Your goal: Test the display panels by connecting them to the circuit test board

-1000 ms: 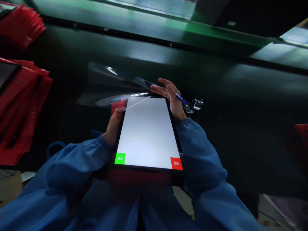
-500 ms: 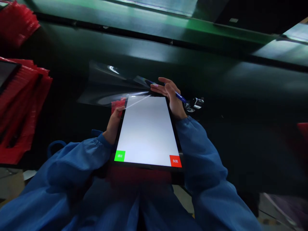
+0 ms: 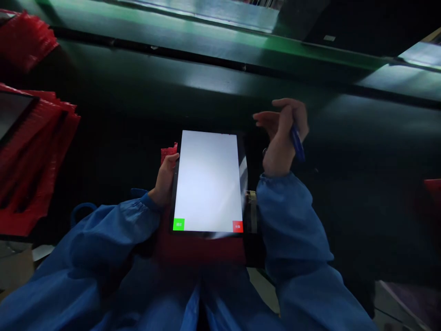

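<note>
My left hand [image 3: 164, 179] grips the left edge of a tablet [image 3: 208, 179], thumb at the rim. Its screen is lit plain white, with a green box at the lower left and a red box at the lower right. Streaks of a clear film [image 3: 243, 172] show along the tablet's right side and bottom edge; how much of the screen it covers I cannot tell. Off to the right and apart from the tablet, my right hand [image 3: 284, 135] is raised with a blue pen [image 3: 296, 143] held in it. Red bubble wrap [image 3: 168, 152] peeks out behind my left thumb.
Red bubble-wrap pouches [image 3: 37, 156] are stacked at the left, a dark-framed device [image 3: 14, 112] on top. More red pouches [image 3: 25, 41] lie at the far left. A dark metallic-looking strip [image 3: 253, 211] shows beside my right sleeve. A green-edged ledge [image 3: 213, 30] runs along the back.
My right hand has moved right, away from the tablet's top edge, with the pen. The clear film no longer spreads beyond the tablet's upper left. The tablet has tilted slightly in my left hand.
</note>
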Demonstrator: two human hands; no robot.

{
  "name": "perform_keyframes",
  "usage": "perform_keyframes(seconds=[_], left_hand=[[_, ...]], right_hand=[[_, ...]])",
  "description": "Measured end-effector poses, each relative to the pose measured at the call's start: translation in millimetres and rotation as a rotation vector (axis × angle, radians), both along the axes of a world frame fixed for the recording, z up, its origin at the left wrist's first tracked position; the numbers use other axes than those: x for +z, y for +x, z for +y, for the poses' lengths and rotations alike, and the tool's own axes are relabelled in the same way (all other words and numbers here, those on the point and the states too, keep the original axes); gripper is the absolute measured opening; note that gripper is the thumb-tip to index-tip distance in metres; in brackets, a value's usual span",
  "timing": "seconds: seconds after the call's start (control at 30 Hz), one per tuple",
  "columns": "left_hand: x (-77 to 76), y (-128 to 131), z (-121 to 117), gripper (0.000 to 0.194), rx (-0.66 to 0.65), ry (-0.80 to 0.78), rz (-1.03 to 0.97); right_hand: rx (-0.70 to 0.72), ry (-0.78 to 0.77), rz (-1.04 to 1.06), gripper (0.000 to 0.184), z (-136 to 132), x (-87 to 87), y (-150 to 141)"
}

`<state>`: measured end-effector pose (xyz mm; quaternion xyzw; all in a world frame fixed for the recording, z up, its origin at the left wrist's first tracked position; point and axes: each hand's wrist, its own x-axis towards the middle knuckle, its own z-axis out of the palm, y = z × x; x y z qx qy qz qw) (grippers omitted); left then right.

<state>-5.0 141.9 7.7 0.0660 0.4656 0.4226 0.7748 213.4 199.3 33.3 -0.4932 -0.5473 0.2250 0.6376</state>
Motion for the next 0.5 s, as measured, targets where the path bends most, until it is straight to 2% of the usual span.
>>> perform_keyframes(seconds=[0.07,0.13,0.2,0.23,0.3,0.4,0.5], left_hand=[[1.3,1.1,0.6,0.039,0.017,-0.019,0.011],[2.3,2.5,0.8,0.039,0.028,-0.010,-0.018],[3.5,3.5,0.6,0.039,0.038,0.018,-0.053],[4.4,3.7,0.5,0.038,0.044,0.031,-0.060],[5.9,3.3,0.5,0.036,0.054,0.024,-0.050],[6.2,1.1,1.2,0.033,0.092,-0.027,-0.021],[3.8,-0.7,1.7,0.031,0.087,-0.041,-0.051]], right_hand=[[0.191,0.059,-0.212,0.021,-19.2,17.4,-7.4],[0.451,0.091,-0.566,0.019,-39.2,25.8,-19.0],[0.621,0.069,-0.892,0.041,-56.5,23.0,-30.5],[0.653,0.054,-1.002,0.049,-63.6,18.2,-34.4],[0.642,0.051,-1.113,0.042,-74.8,5.5,-36.7],[0.550,0.151,-1.125,0.023,-86.6,-9.8,-28.3],[0.442,0.222,-1.091,0.019,-96.9,-10.9,-16.0]])
